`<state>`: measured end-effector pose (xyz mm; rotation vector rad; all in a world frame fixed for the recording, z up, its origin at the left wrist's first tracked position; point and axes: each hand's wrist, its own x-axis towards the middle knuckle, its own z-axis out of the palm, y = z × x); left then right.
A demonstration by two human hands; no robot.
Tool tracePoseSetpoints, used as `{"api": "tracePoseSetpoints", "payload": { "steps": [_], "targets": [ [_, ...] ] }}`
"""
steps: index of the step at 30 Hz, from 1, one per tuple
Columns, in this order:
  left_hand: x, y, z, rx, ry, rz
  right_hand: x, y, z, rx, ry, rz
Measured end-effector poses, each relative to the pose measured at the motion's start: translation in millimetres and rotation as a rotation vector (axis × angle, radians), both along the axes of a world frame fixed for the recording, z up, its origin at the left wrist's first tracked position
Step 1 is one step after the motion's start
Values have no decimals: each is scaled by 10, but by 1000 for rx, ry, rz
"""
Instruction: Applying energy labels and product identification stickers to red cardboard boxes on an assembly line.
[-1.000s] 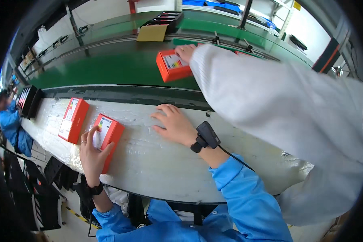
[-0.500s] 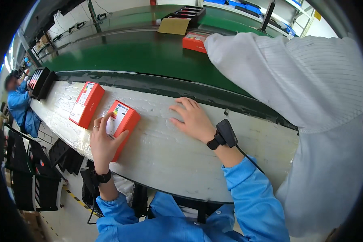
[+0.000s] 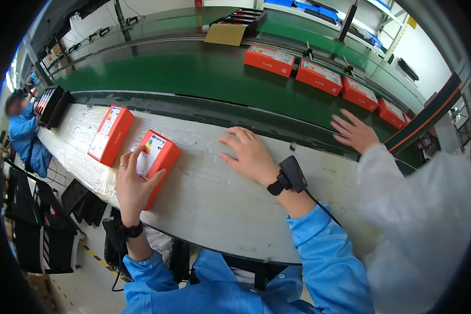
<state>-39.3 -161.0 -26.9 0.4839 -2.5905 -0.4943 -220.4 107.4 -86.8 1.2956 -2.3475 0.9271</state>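
1. Orange-red near box [image 3: 161, 159]: lies label up on the grey table [image 3: 209, 209], beneath the left hand [image 3: 135, 183]. Thumb and fingers part-spread across it, in contact; firmness of hold cannot be told.
2. Right hand [image 3: 250, 159]: palm down on the table, fingers loosely spread, nothing held.
3. Second box [image 3: 111, 135]: just left of the first, label up, untouched.
4. Progress: four matching boxes [image 3: 319, 79] stand in a row on the green belt [image 3: 193, 68]; two lie on the table. Work appears partway; what either table box may lack cannot be seen.
5. Obstructions: dark rail [image 3: 193, 107] between table and belt; co-worker's white sleeve [image 3: 418, 225] covers the table's right end.
6. Farther off: black tray [image 3: 246, 18] with cardboard flap [image 3: 225, 34] beyond the belt; at far left, person in blue [image 3: 25, 133] beside another tray [image 3: 52, 107].
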Motion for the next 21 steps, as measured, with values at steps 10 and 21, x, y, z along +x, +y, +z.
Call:
{"api": "tracePoseSetpoints", "payload": {
  "steps": [10,21],
  "targets": [
    [-17,43,23,47,-20,17,3,21,-12,2,2,-24],
    [21,18,16,57,20,-33,14,-26,-58,-15,-15,-9]
  ]
}}
